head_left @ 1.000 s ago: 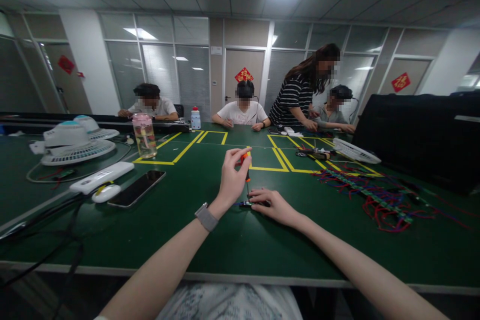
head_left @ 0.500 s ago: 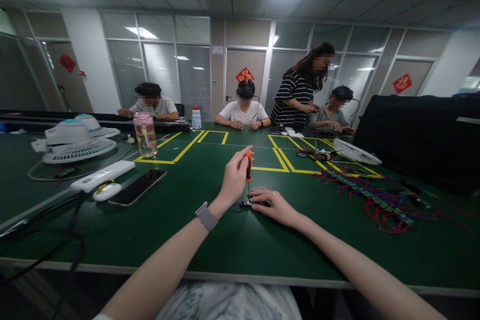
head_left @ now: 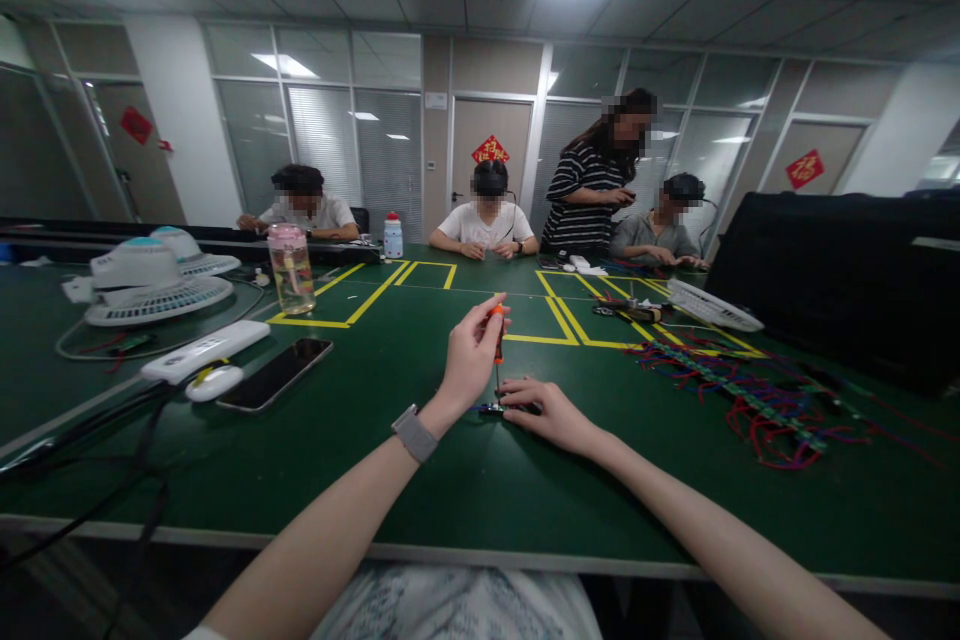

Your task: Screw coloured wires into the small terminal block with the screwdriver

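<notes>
Head view, frame centre: left hand (head_left: pixel 469 360) fingers pinched shut on orange screwdriver (head_left: pixel 497 338) handle, shaft upright, tip down on small dark part (head_left: pixel 496 409) on green desk (head_left: pixel 390 460). Right hand (head_left: pixel 551 412) lies flat, fingers pressing part, not wrapped round it. I'd keep shaft vertical w/ light downward pressure, part pinned firm.

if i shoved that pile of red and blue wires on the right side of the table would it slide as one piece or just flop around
Probably flop. The wire bundle lies in loose, tangled loops spread over the green table, so a push would likely bunch it up rather than slide it whole. The strands look thin, so likely light. Tangles may drag neighbouring strands along.
</notes>
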`<move>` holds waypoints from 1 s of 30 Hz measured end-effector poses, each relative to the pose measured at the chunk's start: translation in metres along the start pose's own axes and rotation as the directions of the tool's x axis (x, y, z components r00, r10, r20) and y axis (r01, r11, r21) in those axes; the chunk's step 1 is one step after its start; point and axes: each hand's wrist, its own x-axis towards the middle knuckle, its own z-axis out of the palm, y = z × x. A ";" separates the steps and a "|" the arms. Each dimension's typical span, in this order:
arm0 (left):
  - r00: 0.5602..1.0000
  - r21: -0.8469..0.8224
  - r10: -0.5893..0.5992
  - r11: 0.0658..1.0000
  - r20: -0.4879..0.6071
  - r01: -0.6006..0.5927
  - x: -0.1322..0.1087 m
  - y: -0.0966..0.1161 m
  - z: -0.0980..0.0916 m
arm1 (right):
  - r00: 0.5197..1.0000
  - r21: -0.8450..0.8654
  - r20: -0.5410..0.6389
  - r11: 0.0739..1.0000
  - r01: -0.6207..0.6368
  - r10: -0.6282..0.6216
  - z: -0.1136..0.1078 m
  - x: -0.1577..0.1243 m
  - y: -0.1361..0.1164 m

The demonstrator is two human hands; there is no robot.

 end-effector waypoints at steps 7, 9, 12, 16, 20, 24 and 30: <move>0.997 0.050 0.063 0.997 -0.049 -0.061 0.001 -0.005 0.000 | 1.000 0.001 -0.011 1.000 -0.004 0.004 0.001 0.001 0.002; 0.999 0.014 0.047 0.999 -0.017 -0.047 0.000 -0.004 0.000 | 1.000 0.001 -0.014 1.000 -0.003 0.003 0.002 0.001 0.001; 0.997 0.081 0.080 0.994 -0.020 -0.078 -0.002 -0.001 -0.001 | 1.000 0.003 -0.018 1.000 -0.006 0.006 0.002 0.001 0.001; 0.984 0.238 0.152 0.963 -0.094 -0.126 -0.002 0.003 -0.003 | 1.000 0.005 -0.022 1.000 -0.004 0.004 0.002 0.001 0.002; 0.993 0.138 0.107 0.985 -0.045 -0.100 0.000 0.003 -0.003 | 1.000 0.010 -0.015 1.000 -0.001 0.001 0.002 0.001 0.003; 0.998 0.033 0.058 0.998 0.011 -0.058 0.001 0.002 -0.002 | 1.000 0.012 -0.014 1.000 -0.009 0.009 0.001 0.001 0.002; 0.987 0.222 0.154 0.965 -0.053 -0.139 -0.001 0.002 -0.002 | 1.000 0.009 -0.012 1.000 -0.013 0.013 0.001 0.001 0.000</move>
